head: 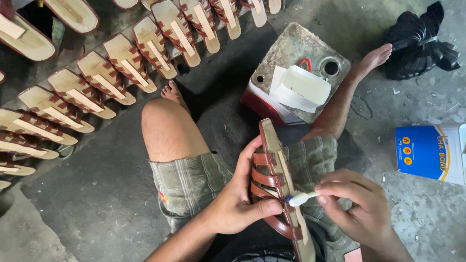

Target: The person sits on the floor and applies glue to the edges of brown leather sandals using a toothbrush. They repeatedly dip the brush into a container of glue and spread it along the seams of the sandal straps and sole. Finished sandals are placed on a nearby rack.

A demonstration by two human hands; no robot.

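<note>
Now your left hand [238, 204] clamps the brown sandal [276, 184] on edge over your lap, exposing its sole rim, while your right hand [359, 208] pinches a white brush [302, 198] against it. More sandals [111, 80] line the floor.

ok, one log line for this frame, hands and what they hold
left hand: grips brown strap sandal | right hand: holds white brush on sandal edge | nearby: blue can
</note>
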